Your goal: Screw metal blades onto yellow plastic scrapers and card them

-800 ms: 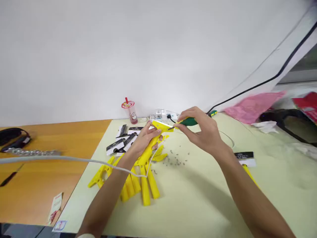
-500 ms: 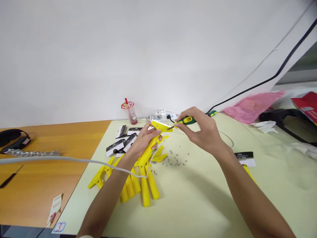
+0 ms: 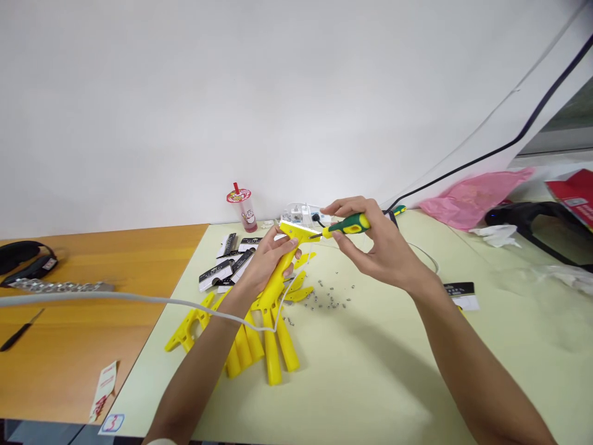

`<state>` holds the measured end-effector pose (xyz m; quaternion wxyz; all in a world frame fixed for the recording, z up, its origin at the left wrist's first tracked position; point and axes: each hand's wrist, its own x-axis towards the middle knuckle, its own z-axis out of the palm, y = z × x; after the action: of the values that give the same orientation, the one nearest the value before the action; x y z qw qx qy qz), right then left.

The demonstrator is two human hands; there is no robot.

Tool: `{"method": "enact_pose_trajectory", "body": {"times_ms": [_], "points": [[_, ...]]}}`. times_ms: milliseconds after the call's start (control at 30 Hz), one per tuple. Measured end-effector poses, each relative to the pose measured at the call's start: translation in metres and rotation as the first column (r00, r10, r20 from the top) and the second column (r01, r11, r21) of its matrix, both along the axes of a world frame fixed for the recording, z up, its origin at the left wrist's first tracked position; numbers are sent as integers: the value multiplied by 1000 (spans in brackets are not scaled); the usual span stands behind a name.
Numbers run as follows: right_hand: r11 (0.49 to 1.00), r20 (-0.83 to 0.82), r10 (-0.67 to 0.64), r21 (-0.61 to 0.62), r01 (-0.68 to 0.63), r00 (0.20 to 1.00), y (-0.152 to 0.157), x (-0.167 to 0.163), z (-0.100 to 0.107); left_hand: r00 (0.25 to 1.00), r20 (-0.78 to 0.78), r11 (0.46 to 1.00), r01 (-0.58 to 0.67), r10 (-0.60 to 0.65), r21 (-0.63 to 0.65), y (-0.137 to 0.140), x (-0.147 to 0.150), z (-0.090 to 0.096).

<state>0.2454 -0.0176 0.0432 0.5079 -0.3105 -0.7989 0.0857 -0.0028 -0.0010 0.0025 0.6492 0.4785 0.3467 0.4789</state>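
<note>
My left hand [image 3: 272, 256] is wrapped round the neck of a yellow scraper [image 3: 277, 284], its wide head tilted up with a white strip along the top edge. In my right hand [image 3: 370, 247] is a green and yellow screwdriver [image 3: 351, 224], held between thumb and fingers, some fingers lifted off the handle. The shaft's tip meets the scraper head near a screw hole at its right end; whether a screw sits there is too small to tell. Below lie several more yellow scraper handles [image 3: 272, 358] and small yellow head pieces [image 3: 300, 294]. Small metal screws [image 3: 331, 301] are scattered to their right.
Black and white cards [image 3: 215, 274] lie behind my left hand, near a lidded cup [image 3: 248, 216]. A white cable [image 3: 194, 304] crosses in front of my left forearm. A power strip [image 3: 301, 216] rests by the wall. At right are a pink bag [image 3: 472, 201] and another card [image 3: 463, 295].
My right hand's fingers have loosened and spread on the screwdriver handle, which has turned and shows more of its green side. The scraper head has shifted slightly left and up.
</note>
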Motion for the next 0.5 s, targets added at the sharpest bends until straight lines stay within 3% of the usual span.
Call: {"method": "enact_pose_trajectory", "body": {"times_ms": [133, 300, 433, 500], "points": [[990, -68, -108, 86, 113, 992, 2, -4, -4, 1000, -4, 1000, 9, -9, 7, -2, 2, 1], [999, -72, 10, -43, -13, 997, 3, -4, -5, 1000, -7, 1000, -10, 10, 7, -2, 1, 2], [988, -120, -142, 39, 147, 983, 4, -5, -5, 1000, -2, 999, -15, 15, 30, -3, 0, 4], [991, -132, -131, 21, 135, 983, 4, -5, -5, 1000, -3, 999, -20, 20, 39, -3, -1, 4]]}}
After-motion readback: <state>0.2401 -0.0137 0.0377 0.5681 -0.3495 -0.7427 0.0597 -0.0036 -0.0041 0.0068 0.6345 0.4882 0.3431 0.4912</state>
